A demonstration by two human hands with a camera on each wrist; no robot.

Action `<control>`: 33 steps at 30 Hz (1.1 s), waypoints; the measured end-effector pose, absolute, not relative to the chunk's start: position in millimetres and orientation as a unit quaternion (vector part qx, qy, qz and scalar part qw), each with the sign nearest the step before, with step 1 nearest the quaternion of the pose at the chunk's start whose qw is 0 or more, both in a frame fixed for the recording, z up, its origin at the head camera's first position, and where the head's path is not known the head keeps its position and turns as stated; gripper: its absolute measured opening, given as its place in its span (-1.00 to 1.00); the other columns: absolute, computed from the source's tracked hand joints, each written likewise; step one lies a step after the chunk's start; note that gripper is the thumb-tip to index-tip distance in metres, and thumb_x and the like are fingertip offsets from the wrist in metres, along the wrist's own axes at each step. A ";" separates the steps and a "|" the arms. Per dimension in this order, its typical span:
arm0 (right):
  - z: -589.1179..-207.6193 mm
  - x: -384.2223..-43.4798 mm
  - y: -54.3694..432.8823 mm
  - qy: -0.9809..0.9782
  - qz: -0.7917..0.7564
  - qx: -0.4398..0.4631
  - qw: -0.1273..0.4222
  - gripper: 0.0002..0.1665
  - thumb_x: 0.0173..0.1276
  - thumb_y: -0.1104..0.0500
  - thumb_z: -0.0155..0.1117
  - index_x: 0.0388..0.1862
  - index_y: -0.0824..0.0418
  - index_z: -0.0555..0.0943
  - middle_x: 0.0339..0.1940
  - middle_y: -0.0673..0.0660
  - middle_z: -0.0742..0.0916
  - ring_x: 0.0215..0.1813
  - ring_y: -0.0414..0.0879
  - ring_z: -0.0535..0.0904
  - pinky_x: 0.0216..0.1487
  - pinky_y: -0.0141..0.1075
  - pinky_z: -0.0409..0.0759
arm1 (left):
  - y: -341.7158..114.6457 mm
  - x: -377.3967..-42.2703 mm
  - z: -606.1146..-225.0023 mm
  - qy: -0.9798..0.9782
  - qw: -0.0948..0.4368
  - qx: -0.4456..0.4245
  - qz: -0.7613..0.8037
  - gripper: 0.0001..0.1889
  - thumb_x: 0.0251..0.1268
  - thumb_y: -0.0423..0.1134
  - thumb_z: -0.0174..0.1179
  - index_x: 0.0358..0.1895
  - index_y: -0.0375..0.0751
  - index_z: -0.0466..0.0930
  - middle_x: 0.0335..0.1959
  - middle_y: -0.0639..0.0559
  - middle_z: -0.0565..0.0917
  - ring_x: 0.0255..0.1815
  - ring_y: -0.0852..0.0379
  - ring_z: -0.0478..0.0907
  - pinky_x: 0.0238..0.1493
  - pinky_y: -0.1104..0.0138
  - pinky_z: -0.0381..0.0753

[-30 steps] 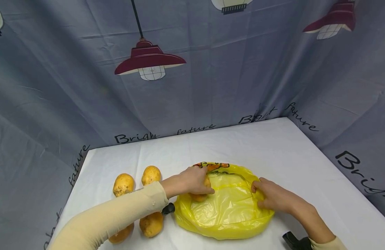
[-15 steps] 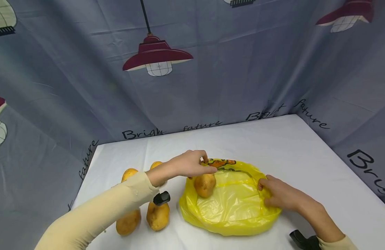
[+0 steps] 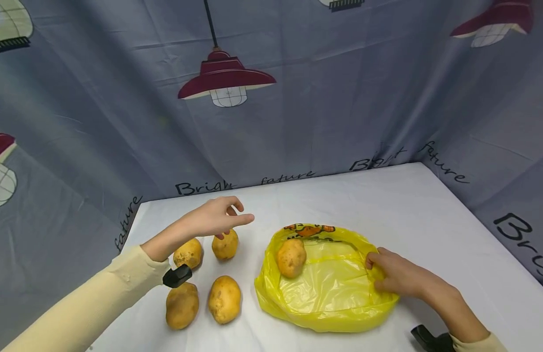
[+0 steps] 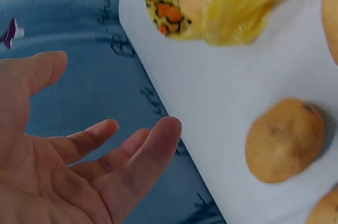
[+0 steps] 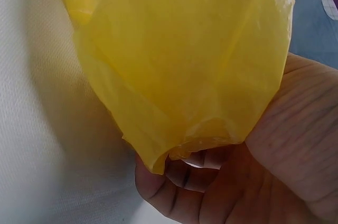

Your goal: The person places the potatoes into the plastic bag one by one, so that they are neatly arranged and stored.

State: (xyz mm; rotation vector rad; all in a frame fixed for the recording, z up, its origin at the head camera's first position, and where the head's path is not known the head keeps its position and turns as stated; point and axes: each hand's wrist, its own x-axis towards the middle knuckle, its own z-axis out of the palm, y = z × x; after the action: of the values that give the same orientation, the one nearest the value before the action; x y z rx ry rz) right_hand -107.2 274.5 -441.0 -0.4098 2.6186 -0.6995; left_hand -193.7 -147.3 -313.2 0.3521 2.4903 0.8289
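A yellow plastic bag (image 3: 328,320) lies on the table with its mouth spread wide. One potato (image 3: 291,258) rests inside it, at the left. My right hand (image 3: 396,274) grips the bag's right rim; in the right wrist view the yellow plastic (image 5: 185,60) hangs over its curled fingers. My left hand (image 3: 216,216) is held above the potatoes on the left, fingers apart and holding nothing. Just below it sits a potato (image 3: 225,244), also seen as the nearest whole potato (image 4: 285,139) in the left wrist view.
Beside it on the white table (image 3: 342,195) are another back potato (image 3: 188,253) and two front ones, a darker potato (image 3: 182,306) and a lighter potato (image 3: 225,299). A grey curtain (image 3: 298,122) with printed lamps stands behind the table. Each wrist wears a black camera mount (image 3: 177,276).
My left hand has let go of a potato inside the bag and moved left, out over the loose potatoes. My right hand still holds the bag's rim. The head view has shifted slightly.
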 end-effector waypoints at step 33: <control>-441.5 -108.5 272.6 0.935 -0.248 -0.130 0.216 -0.55 -0.04 0.33 0.49 -0.17 0.11 0.52 -0.27 0.07 0.43 -0.26 -0.04 0.38 -0.30 -0.24 0.38 | -284.5 -191.9 -372.2 0.911 0.240 -0.086 0.325 0.00 0.36 0.48 -0.07 0.46 -0.41 0.17 0.34 -0.44 0.28 0.19 -0.39 0.40 -0.12 0.01 0.64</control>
State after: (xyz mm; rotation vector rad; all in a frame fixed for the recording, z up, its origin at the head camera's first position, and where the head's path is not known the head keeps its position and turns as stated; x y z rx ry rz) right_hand -108.5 272.6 -441.5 -0.3590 2.5925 -0.6882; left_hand -191.9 -284.5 -372.2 -0.2346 2.4929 0.8904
